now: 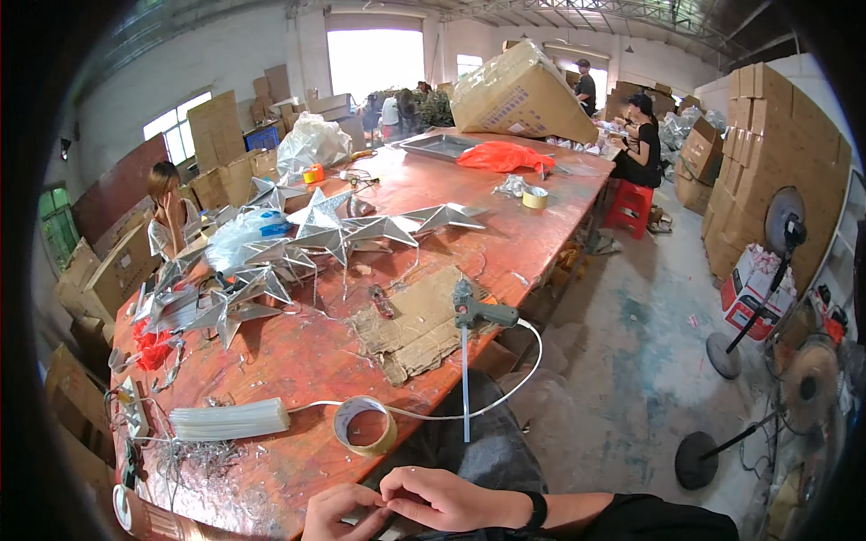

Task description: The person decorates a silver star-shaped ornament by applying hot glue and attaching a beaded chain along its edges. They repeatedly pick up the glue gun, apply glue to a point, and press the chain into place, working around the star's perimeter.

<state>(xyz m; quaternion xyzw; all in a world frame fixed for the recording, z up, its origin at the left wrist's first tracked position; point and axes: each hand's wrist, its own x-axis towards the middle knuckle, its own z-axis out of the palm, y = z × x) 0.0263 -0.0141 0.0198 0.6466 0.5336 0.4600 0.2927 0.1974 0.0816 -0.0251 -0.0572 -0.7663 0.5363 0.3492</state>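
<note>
At the lower edge, my left hand (343, 512) and my right hand (440, 499) meet with their fingertips pinched together. Whatever lies between the fingers, if anything, is too small to make out. A roll of tape (390, 431) stands on the table edge just beyond them. Farther off, a green glue gun (487, 314) rests on a torn piece of cardboard (415, 329), with a long clear glue stick (465, 388) hanging down from it. To the left lies a bundle of clear glue sticks (230, 420). Several silver star ornaments (230, 311) cover the table's left side.
A white cord (532, 365) loops from the glue gun past the red table's (316, 379) edge. A power strip (135, 410) sits at the left edge. Beyond are a large carton (523, 95) and red plastic (505, 156). Fans (785, 225) stand at right; other people sit nearby.
</note>
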